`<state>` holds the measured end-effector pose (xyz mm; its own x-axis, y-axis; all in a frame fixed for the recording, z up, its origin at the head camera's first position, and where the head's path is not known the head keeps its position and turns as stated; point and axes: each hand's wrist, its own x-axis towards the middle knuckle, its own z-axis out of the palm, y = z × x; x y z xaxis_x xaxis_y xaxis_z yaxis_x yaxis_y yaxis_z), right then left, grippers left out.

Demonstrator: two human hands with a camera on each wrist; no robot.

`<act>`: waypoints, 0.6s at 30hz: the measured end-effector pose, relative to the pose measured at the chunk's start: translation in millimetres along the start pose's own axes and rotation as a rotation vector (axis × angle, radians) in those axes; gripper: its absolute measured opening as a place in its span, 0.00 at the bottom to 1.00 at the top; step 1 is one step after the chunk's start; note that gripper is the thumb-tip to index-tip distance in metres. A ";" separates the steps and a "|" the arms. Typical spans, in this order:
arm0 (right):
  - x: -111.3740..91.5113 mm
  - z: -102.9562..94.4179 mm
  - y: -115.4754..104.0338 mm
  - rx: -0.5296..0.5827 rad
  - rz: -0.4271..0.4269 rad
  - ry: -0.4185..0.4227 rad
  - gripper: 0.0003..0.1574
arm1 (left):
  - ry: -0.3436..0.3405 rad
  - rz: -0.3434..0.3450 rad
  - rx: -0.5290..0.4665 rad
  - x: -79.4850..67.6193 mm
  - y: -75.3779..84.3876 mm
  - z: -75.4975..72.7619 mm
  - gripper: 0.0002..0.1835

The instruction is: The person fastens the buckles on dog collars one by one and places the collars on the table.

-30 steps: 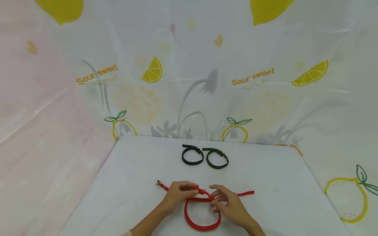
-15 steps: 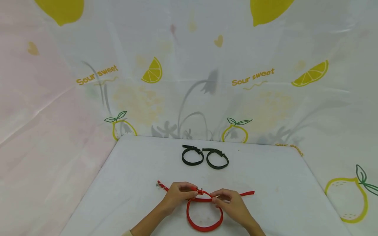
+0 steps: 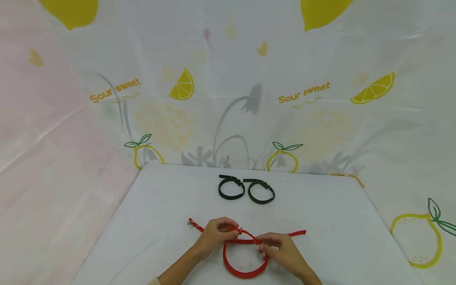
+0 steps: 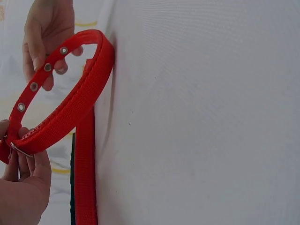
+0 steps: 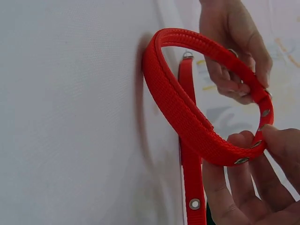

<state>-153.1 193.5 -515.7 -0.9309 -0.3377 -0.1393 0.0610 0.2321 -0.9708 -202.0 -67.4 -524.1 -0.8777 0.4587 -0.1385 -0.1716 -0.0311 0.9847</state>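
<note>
A red dog collar (image 3: 246, 274) with metal eyelets is closed into a loop, its lower curve close over the white table. My left hand (image 3: 215, 234) pinches it at the metal buckle (image 4: 21, 149), where the strap's end shows. On the other side, my right hand (image 3: 281, 249) holds the eyelet part of the strap (image 5: 257, 143) between thumb and fingers. A second red collar (image 3: 297, 233) lies stretched out flat behind the loop, partly hidden by both hands. Its buckle end (image 3: 192, 222) points left.
Two dark collars (image 3: 231, 196), (image 3: 261, 201), both buckled into rings, lie side by side farther back on the white table (image 3: 160, 198). A lemon-print cloth (image 3: 228, 118) hangs behind the table's back edge.
My right fingers, spread and partly lifted a second ago, have come together on the strap. The collar's buckle has turned slightly in my left fingers. The other collars stay in place.
</note>
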 end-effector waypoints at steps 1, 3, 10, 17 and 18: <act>0.0 -0.1 -0.6 -0.001 0.002 0.002 0.17 | 0.008 -0.001 0.007 0.1 0.5 0.3 0.22; 0.0 -0.3 -1.6 0.001 0.007 0.003 0.17 | 0.021 0.000 0.019 0.3 1.6 0.6 0.22; 2.3 -1.3 1.1 -0.029 -0.021 -0.017 0.15 | 0.027 -0.021 0.108 1.8 2.7 1.9 0.19; 4.5 0.0 -4.8 -0.104 -0.069 -0.009 0.12 | -0.010 -0.013 0.213 3.4 6.8 3.9 0.12; 4.8 0.3 -6.3 -0.122 -0.074 -0.004 0.12 | -0.020 -0.007 0.228 3.9 7.4 4.1 0.12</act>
<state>-157.9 190.2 -510.3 -0.9296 -0.3619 -0.0693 -0.0521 0.3155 -0.9475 -204.9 -62.2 -516.8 -0.8675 0.4755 -0.1460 -0.0706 0.1728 0.9824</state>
